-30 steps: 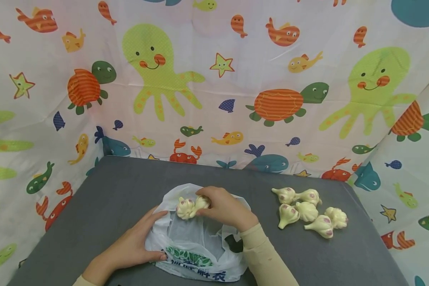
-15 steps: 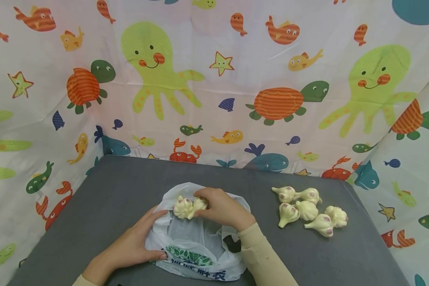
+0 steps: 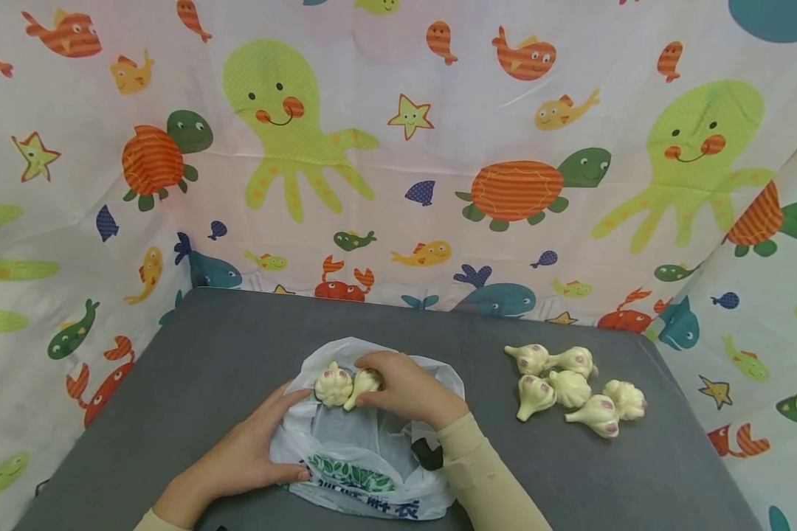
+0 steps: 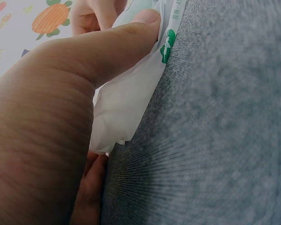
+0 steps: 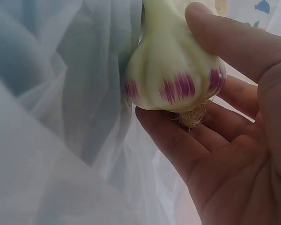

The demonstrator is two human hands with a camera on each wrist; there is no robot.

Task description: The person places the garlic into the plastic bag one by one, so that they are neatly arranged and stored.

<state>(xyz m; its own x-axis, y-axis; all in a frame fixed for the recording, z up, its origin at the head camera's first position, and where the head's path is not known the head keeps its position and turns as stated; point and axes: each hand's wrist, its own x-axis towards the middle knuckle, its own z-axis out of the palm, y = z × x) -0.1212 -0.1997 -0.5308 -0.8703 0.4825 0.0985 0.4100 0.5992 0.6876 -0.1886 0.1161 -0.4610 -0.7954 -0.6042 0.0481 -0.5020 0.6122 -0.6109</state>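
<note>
A white plastic bag point(image 3: 365, 490) with green and dark blue print lies on the table, its mouth spread wide. Inside its far side rests a cream garlic bulb point(image 3: 333, 386). Beside that one, my right hand point(image 3: 405, 389) pinches a second garlic bulb point(image 3: 364, 385) between thumb and fingers. The right wrist view shows the purple streaks and root tuft of this held garlic bulb point(image 5: 171, 70). My left hand point(image 3: 252, 453) rests against the bag's left side, thumb and fingers spread apart. In the left wrist view the straight left thumb point(image 4: 117, 49) lies along the plastic.
Several garlic bulbs point(image 3: 570, 389) lie clustered on the grey table point(image 3: 239, 332) to the right of the bag. Behind and at both sides hangs a white curtain point(image 3: 385, 162) printed with sea animals.
My right hand has moved slightly left with its garlic bulb, and the bulb beside it has shifted left too. The left hand and the cluster at right look unchanged.
</note>
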